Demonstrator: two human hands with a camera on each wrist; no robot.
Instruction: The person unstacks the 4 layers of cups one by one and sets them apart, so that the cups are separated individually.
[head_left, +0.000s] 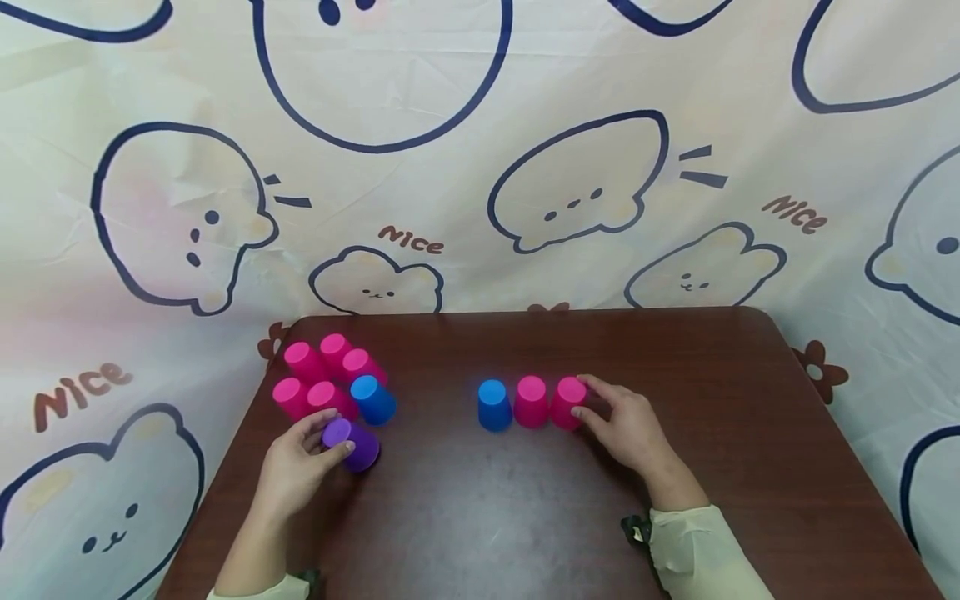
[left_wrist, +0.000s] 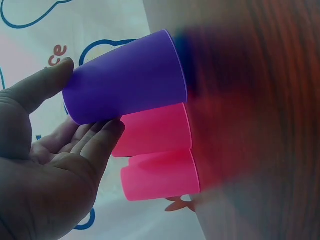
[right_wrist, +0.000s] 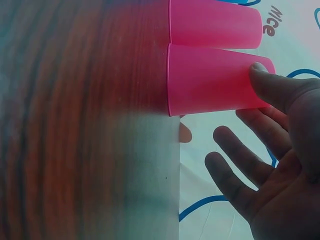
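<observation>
On the left, my left hand pinches an upside-down purple cup between thumb and fingers near its narrow base. In the left wrist view the thumb lies on one side of the purple cup, fingertips on the other. A blue cup and several pink cups are grouped just behind it. My right hand holds the rightmost pink cup of a short row, thumb and a finger at its upper end. Beside that cup stand another pink cup and a blue cup, all upside down.
A dark brown wooden table carries the cups. Behind it hangs a pale cloth printed with bear outlines. The left cup group stands close to the table's left edge, while the row of cups is near the middle.
</observation>
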